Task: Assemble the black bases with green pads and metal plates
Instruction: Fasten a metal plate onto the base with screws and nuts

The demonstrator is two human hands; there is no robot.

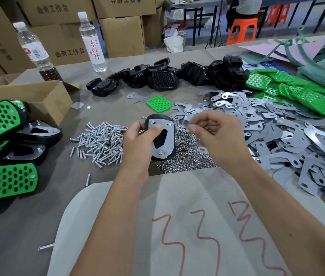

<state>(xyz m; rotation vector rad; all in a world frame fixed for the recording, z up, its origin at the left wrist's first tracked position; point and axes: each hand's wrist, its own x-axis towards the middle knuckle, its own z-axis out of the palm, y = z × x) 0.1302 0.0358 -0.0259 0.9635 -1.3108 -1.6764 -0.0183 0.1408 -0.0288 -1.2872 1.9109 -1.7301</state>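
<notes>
we see a black base (160,139) held up over the middle of the table (38,226), with a grey metal plate (162,134) lying flat on its face. the left hand (137,140) grips the base from the left, fingers curled round its edge and the thumb pressing on the plate. the right hand (215,134) hovers just beside it, its fingers curled and pinching something small and thin that we cannot make out clearly.

directly under the hands lies a pile of nuts (187,156), and to the left of it a pile of screws (102,140). a wide heap of loose metal plates (277,132) spreads to the right, with a stack of green pads (297,90) behind it and one single green pad (159,103) lying apart near the centre. loose black bases (167,74) are piled at the far side. finished assemblies (4,152) are stacked at the left edge, beside a cardboard box (38,96). two bottles (93,40) stand behind.
</notes>
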